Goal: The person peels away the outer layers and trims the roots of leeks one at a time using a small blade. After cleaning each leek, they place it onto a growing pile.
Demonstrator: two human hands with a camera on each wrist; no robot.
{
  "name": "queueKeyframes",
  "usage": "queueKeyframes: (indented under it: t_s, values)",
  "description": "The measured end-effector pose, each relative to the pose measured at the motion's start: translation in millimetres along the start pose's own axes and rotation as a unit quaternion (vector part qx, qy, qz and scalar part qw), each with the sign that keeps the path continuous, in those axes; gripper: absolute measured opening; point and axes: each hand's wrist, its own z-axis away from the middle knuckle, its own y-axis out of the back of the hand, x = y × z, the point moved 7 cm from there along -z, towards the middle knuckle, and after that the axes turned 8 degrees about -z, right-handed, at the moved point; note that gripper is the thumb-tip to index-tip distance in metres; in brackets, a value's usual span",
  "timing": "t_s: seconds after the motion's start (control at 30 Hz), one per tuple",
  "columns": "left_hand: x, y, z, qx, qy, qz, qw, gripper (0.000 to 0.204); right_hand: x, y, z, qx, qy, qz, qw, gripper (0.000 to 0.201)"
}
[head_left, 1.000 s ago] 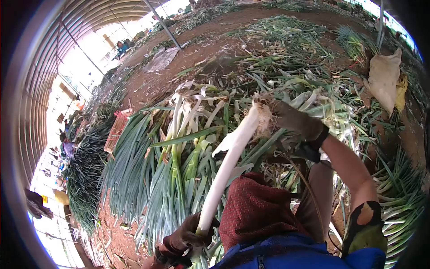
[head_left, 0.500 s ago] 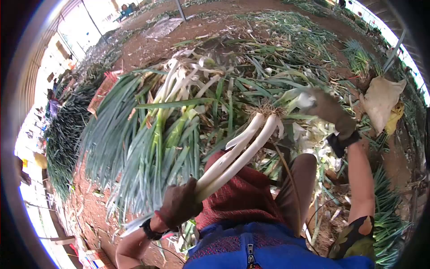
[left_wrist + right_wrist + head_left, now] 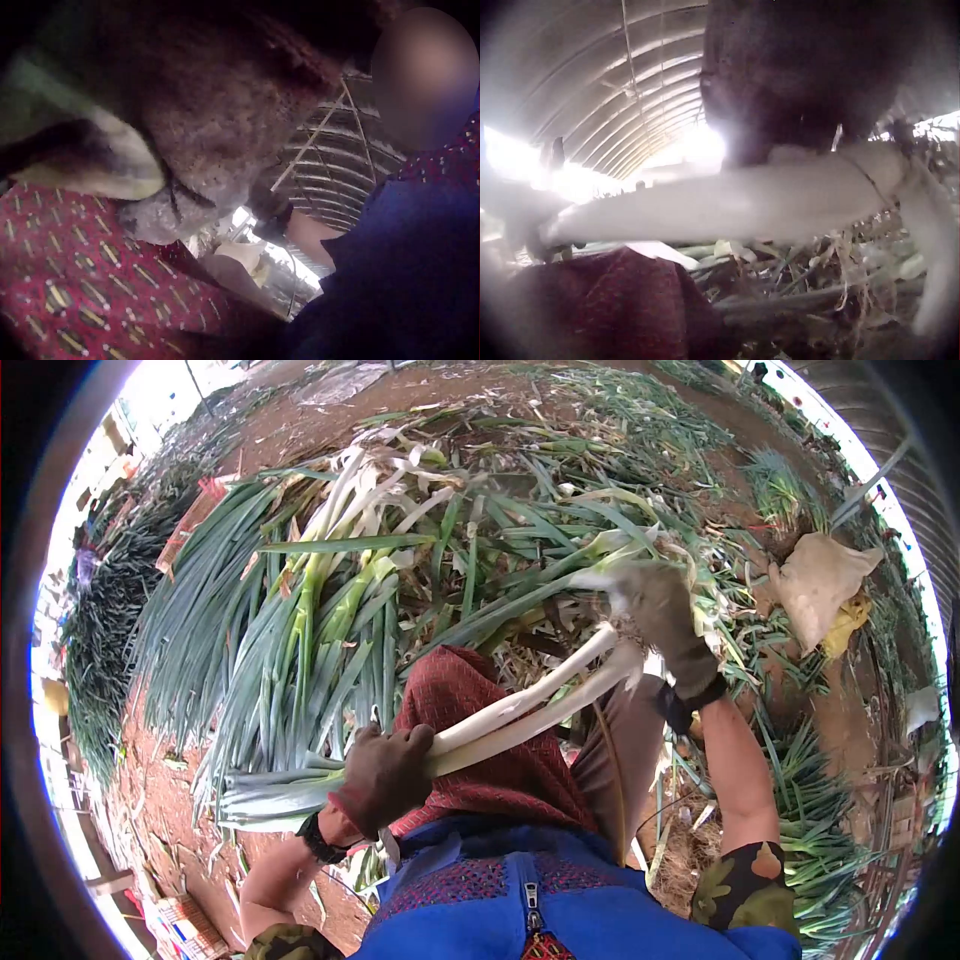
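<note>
We have two leeks (image 3: pixel 522 706) across the red cloth (image 3: pixel 450 690), root ends to the right, green tops (image 3: pixel 270 800) to the left. Left hand (image 3: pixel 385 778), gloved, is wrapped round both, fingers curled, where white meets green. Right hand (image 3: pixel 665 618), also gloved, is up at the roots (image 3: pixel 627 628); blurred, so we can't tell if its fingers pinch anything.

Progress, our read: both shafts look mostly bare and white, so cleaning on this pair looks well along. Remaining on them: roots on, a loose pale strip by the root end, long green tops uncut. Can't tell how clean the undersides are.

Left of the cloth we've got a big leek pile (image 3: pixel 210 620), leaves on, so most of the batch looks undone. Far side: loose leaves (image 3: pixel 620 420) on the soil. Right: pale sack (image 3: pixel 825 580) touching a yellow bag (image 3: pixel 848 625), more greens (image 3: pixel 810 820) nearer us.
</note>
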Motion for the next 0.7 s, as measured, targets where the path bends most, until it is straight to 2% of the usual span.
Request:
queueKeyframes:
  t_s: [0.1,0.13,0.2,0.23,0.27,0.3,0.37,0.4,0.43,0.47,0.53,0.57,0.6,0.63,0.67,0.7]
  values:
    - [-6.4,-5.5,3.0,-0.012,0.02,0.018,1.0,0.032,43.1,71.4,-6.9,0.09,-0.209,0.016,0.974,0.025]
    - [-7.4,-3.6,3.4,-0.006,0.017,0.016,1.0,0.031,95.7,81.7,10.7,0.059,-0.252,0.115,0.959,0.024]
    - [-9.5,1.3,4.4,0.006,0.013,0.012,1.0,0.029,99.8,82.9,20.9,-0.095,-0.223,0.277,0.93,0.027]
    - [-11.0,2.3,4.4,0.009,0.017,0.015,1.0,0.03,93.2,75.6,35.0,-0.076,-0.173,0.134,0.973,0.03]
    - [-11.7,3.1,3.1,0.012,0.021,0.018,1.0,0.032,86.8,68.4,50.4,-0.073,-0.123,-0.015,0.99,0.033]
    - [-11.3,3.7,1.5,0.015,0.023,0.021,0.999,0.033,77.0,57.8,61.8,-0.082,-0.122,-0.159,0.976,0.031]
    - [-10.1,3.6,-0.8,0.001,0.03,0.021,0.999,0.034,65.2,6.9,90.2,-0.105,-0.34,-0.38,0.854,0.027]
    - [-10.3,4.3,-1.8,-0.006,0.033,0.018,0.999,0.035,54.2,-11.1,96.8,-0.096,-0.406,-0.411,0.811,0.025]
    - [-9.6,5.2,-2.5,-0.01,0.029,0.023,0.999,0.036,37.8,-7.7,82.1,-0.124,-0.372,-0.279,0.876,0.024]
    - [-8.9,5.7,-1.5,-0.014,0.024,0.026,0.999,0.037,21.0,-4.0,67.4,-0.144,-0.339,-0.136,0.92,0.023]
    - [-10.9,5.3,5.7,-0.031,0.028,0.028,0.999,0.039,47.1,-3.8,64.5,-0.157,-0.389,-0.028,0.907,0.028]
    - [-14.0,3.7,12.3,-0.043,0.031,0.024,0.998,0.04,71.2,5.7,70.2,-0.159,-0.362,0.119,0.911,0.029]
    - [-15.3,2.6,11.4,-0.051,0.018,0.018,0.998,0.04,96.2,15.2,75.7,-0.156,-0.341,0.264,0.888,0.03]
    - [-20.6,0.5,12.1,-0.089,0.056,0.017,0.994,0.04,104.7,36.3,77.4,-0.146,-0.342,0.294,0.88,0.03]
    - [-24.8,-0.4,16.1,-0.13,0.085,0.015,0.988,0.039,92.1,50.0,77.5,-0.13,-0.332,0.27,0.894,0.03]
    - [-28.4,-0.7,14.3,-0.126,0.096,0.021,0.987,0.042,72.1,59.7,76.2,-0.112,-0.312,0.224,0.917,0.029]
